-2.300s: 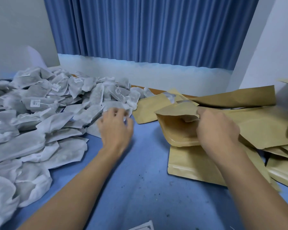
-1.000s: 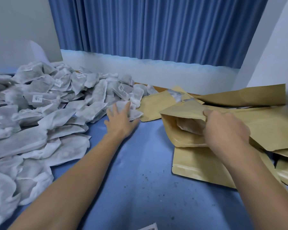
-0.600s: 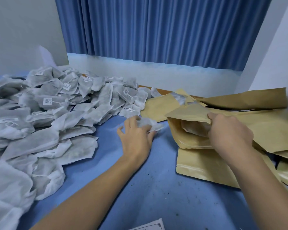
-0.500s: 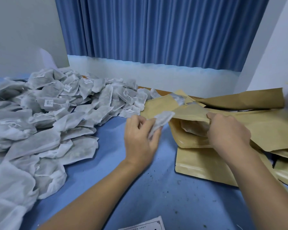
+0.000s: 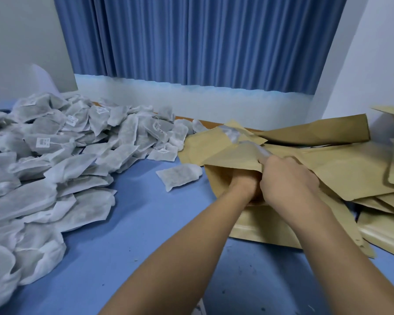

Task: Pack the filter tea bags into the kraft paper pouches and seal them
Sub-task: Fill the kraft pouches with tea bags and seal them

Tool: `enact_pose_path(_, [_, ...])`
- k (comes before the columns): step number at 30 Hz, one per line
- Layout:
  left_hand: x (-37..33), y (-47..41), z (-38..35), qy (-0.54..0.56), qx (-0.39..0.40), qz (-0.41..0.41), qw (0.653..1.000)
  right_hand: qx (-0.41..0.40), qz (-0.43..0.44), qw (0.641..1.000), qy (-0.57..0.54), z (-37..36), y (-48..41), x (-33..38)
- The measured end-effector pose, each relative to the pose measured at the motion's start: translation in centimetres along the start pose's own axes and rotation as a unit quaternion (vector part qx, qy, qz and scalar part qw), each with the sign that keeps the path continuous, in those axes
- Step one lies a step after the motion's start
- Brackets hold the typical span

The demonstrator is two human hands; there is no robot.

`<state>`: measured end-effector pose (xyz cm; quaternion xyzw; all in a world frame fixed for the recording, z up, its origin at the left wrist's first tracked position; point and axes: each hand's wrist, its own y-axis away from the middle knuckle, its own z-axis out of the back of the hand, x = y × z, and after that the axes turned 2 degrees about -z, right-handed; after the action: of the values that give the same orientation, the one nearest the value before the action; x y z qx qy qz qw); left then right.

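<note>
In the head view, your left hand (image 5: 243, 181) is sunk into the mouth of the open kraft pouch (image 5: 231, 155), its fingers hidden, so their state cannot be told. Your right hand (image 5: 287, 180) pinches the pouch's upper lip. One loose tea bag (image 5: 179, 176) lies on the blue table (image 5: 146, 223) just left of the pouch, near the heap of tea bags (image 5: 55, 160).

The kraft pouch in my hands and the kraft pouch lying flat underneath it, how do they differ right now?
The held pouch gapes open, its mouth lifted by the right hand; the lower pouch lies flat. The held pouch has the left hand inside its mouth; nothing enters the lower pouch. Both are plain brown kraft paper.
</note>
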<state>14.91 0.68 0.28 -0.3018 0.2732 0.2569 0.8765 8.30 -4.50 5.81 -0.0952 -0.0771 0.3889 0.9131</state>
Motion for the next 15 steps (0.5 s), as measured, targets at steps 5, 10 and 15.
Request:
enact_pose_path(5, [2.5,2.9,0.2,-0.07,-0.189,-0.247,0.948,-0.02,0.0,0.999,-0.027,-0.2,-0.6,-1.0])
enact_pose_path(10, [8.8,3.8,5.8,-0.105,-0.365,0.008,0.925,0.006,-0.011,0.999,-0.047,0.0,-0.8,-1.1])
enact_pose_path(15, [12.3,4.5,5.7,-0.208,-0.134,0.206,0.947,0.006,-0.009,0.999,-0.053,-0.2,-0.7,-1.0])
